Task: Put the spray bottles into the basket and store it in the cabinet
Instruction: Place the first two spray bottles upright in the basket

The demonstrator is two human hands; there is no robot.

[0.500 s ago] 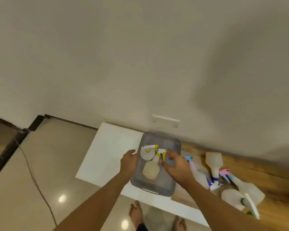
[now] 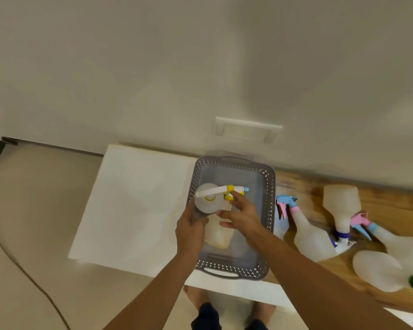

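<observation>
Hands (image 2: 191, 228) on round plastic bottle (image 2: 206, 198)

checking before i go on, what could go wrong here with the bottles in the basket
The upright bottle held by the left hand stands beside a lying bottle and could tip once released. Four bottles still lie outside the basket, which may get crowded.

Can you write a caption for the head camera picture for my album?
Two hands set spray bottles in a grey basket.

Grey perforated basket (image 2: 270, 201); yellow/white sprayer (image 2: 221, 190); pink/blue triggers (image 2: 285, 203); wood counter (image 2: 391, 201).
</observation>
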